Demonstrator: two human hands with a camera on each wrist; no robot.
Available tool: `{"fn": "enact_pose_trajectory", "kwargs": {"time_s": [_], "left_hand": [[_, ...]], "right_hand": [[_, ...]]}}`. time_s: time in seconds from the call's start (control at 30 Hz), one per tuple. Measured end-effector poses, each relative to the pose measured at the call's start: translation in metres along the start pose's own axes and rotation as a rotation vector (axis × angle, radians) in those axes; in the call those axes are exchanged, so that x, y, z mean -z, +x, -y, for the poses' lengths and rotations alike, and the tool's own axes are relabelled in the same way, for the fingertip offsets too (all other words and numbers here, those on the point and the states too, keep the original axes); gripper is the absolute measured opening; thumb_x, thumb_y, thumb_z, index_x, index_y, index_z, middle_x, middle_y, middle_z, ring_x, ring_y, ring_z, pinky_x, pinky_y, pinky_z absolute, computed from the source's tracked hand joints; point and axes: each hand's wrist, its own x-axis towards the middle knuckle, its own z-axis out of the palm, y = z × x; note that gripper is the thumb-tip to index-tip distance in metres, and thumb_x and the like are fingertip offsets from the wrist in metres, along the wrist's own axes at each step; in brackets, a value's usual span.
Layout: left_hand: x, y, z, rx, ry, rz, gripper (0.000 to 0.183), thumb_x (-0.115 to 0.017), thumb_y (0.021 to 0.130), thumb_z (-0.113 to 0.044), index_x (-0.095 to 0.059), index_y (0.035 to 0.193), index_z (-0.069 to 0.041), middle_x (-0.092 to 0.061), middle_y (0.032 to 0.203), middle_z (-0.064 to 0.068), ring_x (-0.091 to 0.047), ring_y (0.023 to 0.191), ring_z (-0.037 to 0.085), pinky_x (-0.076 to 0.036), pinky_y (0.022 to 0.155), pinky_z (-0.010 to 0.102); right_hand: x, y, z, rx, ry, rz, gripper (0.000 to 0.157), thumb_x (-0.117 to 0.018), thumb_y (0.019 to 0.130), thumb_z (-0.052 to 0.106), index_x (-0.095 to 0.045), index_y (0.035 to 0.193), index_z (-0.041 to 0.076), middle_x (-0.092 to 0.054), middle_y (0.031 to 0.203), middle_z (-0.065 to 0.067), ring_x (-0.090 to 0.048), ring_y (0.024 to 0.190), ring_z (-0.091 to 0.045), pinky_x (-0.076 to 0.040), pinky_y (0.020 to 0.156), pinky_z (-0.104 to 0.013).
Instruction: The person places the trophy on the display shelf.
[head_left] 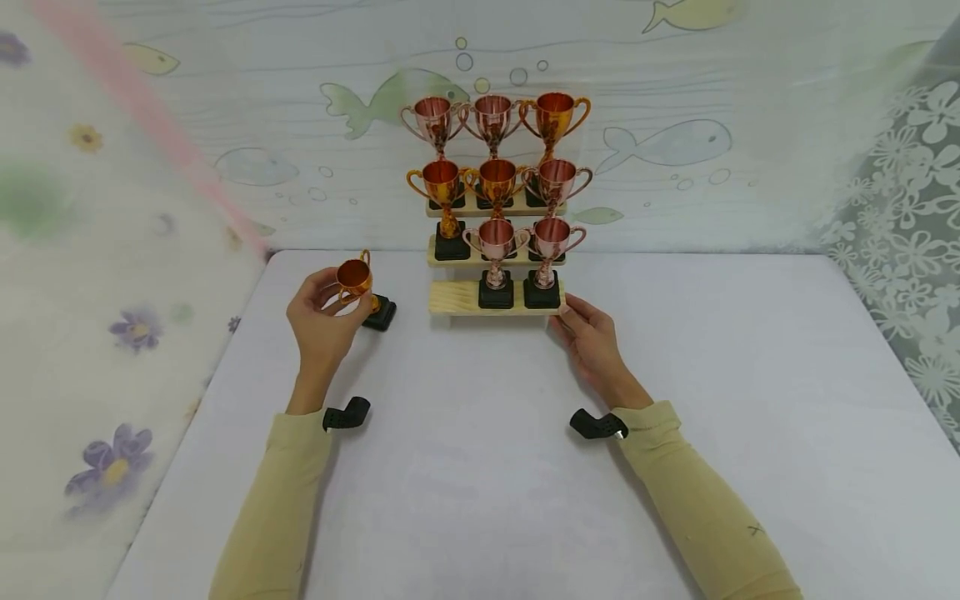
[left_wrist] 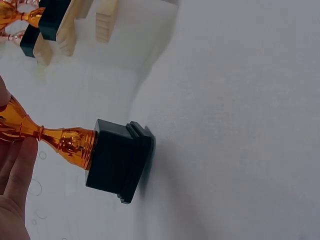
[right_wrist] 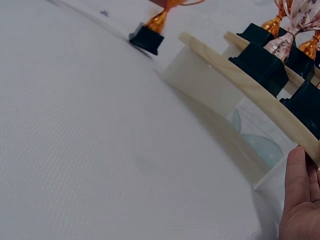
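My left hand (head_left: 324,312) holds a small gold trophy (head_left: 354,277) by its cup, left of a three-step display rack. In the left wrist view, the trophy's black base (left_wrist: 117,160) is tilted close to the white table; whether it touches is hard to tell. My right hand (head_left: 592,337) grips the right end of the rack's lowest wooden shelf (head_left: 453,298), thumb and fingers at its edge. Two rose-gold trophies (head_left: 497,250) stand on that shelf, at its middle and right. The two shelves above carry gold trophies (head_left: 442,187) and rose-gold ones, three per shelf.
A white tabletop (head_left: 480,467) spreads in front of the rack and to both sides. Behind it hangs a pale fish-print curtain (head_left: 667,150). A flower-print cloth (head_left: 112,350) borders the left side, and white lace (head_left: 922,217) the right.
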Motion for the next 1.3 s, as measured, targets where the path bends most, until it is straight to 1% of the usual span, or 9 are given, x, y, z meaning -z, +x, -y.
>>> {"fn": "enact_pose_trajectory", "kwargs": {"time_s": [0.1, 0.23, 0.37, 0.47, 0.57, 0.73, 0.93, 1.13, 1.3], "left_hand": [[0.001, -0.007, -0.010, -0.031, 0.043, 0.053, 0.042, -0.077, 0.075, 0.013, -0.063, 0.114, 0.015, -0.067, 0.105, -0.008, -0.067, 0.095, 0.008, -0.060, 0.082, 0.018], [0.001, -0.011, -0.014, -0.062, 0.058, 0.099, 0.043, -0.077, 0.075, 0.014, -0.062, 0.115, 0.016, -0.067, 0.106, -0.010, -0.066, 0.096, 0.004, -0.059, 0.081, 0.016], [-0.001, -0.012, -0.009, -0.089, 0.022, 0.147, 0.045, -0.077, 0.072, 0.018, -0.064, 0.116, 0.015, -0.069, 0.107, -0.012, -0.066, 0.098, 0.004, -0.058, 0.079, 0.013], [-0.004, -0.011, -0.007, -0.123, -0.023, 0.185, 0.048, -0.078, 0.070, 0.021, -0.067, 0.116, 0.013, -0.071, 0.109, -0.008, -0.067, 0.100, 0.007, -0.058, 0.078, 0.014], [-0.010, -0.011, -0.013, -0.164, -0.079, 0.237, 0.049, -0.078, 0.069, 0.022, -0.068, 0.116, 0.011, -0.072, 0.111, -0.002, -0.068, 0.103, 0.012, -0.060, 0.086, 0.019], [-0.023, -0.014, -0.026, -0.198, -0.123, 0.306, 0.050, -0.077, 0.071, 0.021, -0.067, 0.119, 0.010, -0.071, 0.115, 0.004, -0.067, 0.106, 0.017, -0.061, 0.088, 0.025], [-0.038, -0.019, -0.035, -0.211, -0.128, 0.333, 0.050, -0.077, 0.073, 0.019, -0.066, 0.121, 0.009, -0.070, 0.117, 0.010, -0.066, 0.105, 0.018, -0.062, 0.084, 0.025], [-0.054, -0.018, -0.038, -0.198, -0.148, 0.369, 0.051, -0.077, 0.074, 0.018, -0.065, 0.123, 0.009, -0.070, 0.119, 0.009, -0.067, 0.108, 0.016, -0.062, 0.084, 0.024], [-0.068, -0.014, -0.036, -0.164, -0.159, 0.405, 0.053, -0.078, 0.075, 0.018, -0.063, 0.126, 0.011, -0.069, 0.121, 0.020, -0.068, 0.110, 0.012, -0.062, 0.084, 0.024]], "right_hand": [[0.000, 0.000, 0.000, -0.002, -0.002, -0.002, 0.049, -0.042, 0.108, 0.003, -0.029, 0.155, -0.007, -0.037, 0.155, -0.022, -0.053, 0.126, -0.016, -0.050, 0.104, -0.018], [-0.001, 0.000, 0.001, -0.006, -0.008, -0.002, 0.050, -0.041, 0.108, 0.002, -0.029, 0.155, -0.007, -0.035, 0.157, -0.023, -0.053, 0.128, -0.016, -0.050, 0.104, -0.018], [-0.001, -0.001, 0.002, -0.007, -0.006, -0.003, 0.050, -0.042, 0.108, 0.002, -0.028, 0.155, -0.007, -0.034, 0.158, -0.023, -0.051, 0.130, -0.017, -0.049, 0.105, -0.019], [-0.001, -0.001, 0.002, -0.009, -0.003, -0.002, 0.050, -0.042, 0.108, 0.003, -0.028, 0.155, -0.007, -0.034, 0.158, -0.022, -0.051, 0.131, -0.017, -0.048, 0.106, -0.019], [-0.001, -0.001, 0.001, -0.011, -0.002, 0.001, 0.050, -0.042, 0.108, 0.003, -0.028, 0.155, -0.007, -0.035, 0.158, -0.022, -0.052, 0.130, -0.017, -0.048, 0.107, -0.020], [0.000, -0.001, 0.001, -0.009, -0.002, 0.009, 0.050, -0.041, 0.108, 0.003, -0.028, 0.156, -0.007, -0.035, 0.158, -0.022, -0.051, 0.132, -0.018, -0.048, 0.107, -0.020], [0.000, -0.001, 0.000, -0.013, 0.009, 0.010, 0.050, -0.042, 0.108, 0.003, -0.028, 0.156, -0.006, -0.034, 0.159, -0.021, -0.049, 0.135, -0.019, -0.049, 0.106, -0.020], [0.001, -0.001, 0.000, -0.009, 0.008, 0.012, 0.051, -0.042, 0.108, 0.003, -0.028, 0.156, -0.006, -0.034, 0.159, -0.022, -0.052, 0.131, -0.016, -0.050, 0.104, -0.018], [0.002, 0.000, -0.001, -0.004, 0.002, 0.020, 0.051, -0.041, 0.108, 0.003, -0.027, 0.156, -0.007, -0.033, 0.159, -0.022, -0.052, 0.131, -0.016, -0.049, 0.105, -0.019]]}}
